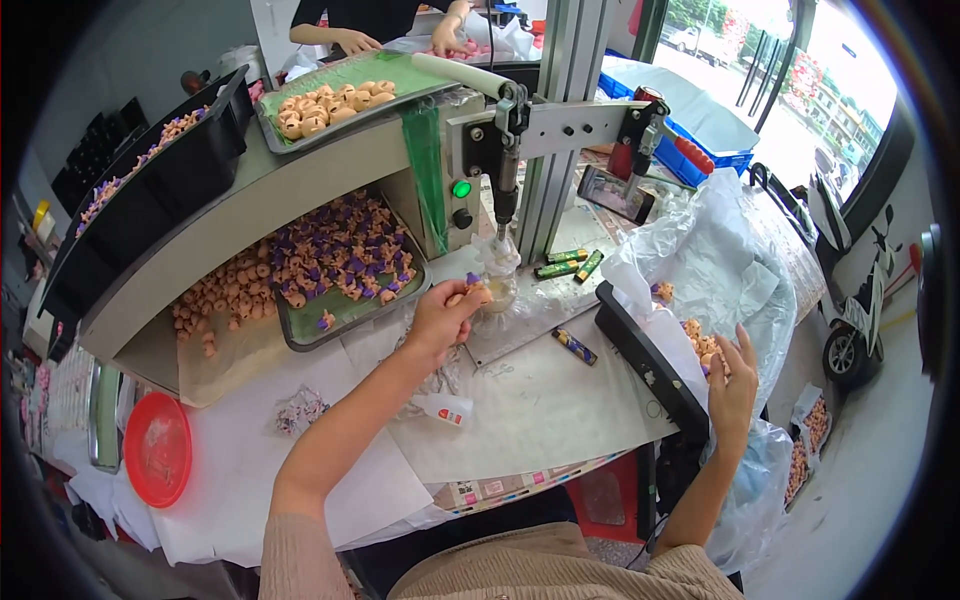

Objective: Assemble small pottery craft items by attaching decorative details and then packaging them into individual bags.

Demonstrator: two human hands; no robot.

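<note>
Beside the pale, sheet-covered bench (520, 410), I see the left hand (437, 318) pinching a small peach-and-purple figure (477, 289) between closed fingertips, just by a clear-wrapped fixture (498, 262), perhaps for precise control. The right hand (733, 385), loosely parted, is over peach pieces (700, 341) in a black tray (652, 368), seemingly placed for easy reach; I cannot tell whether it grips any.

A red basin (158, 452) lies at left, a phone (614, 195) near a blue crate (735, 163), a scooter (862, 330) at right.
</note>
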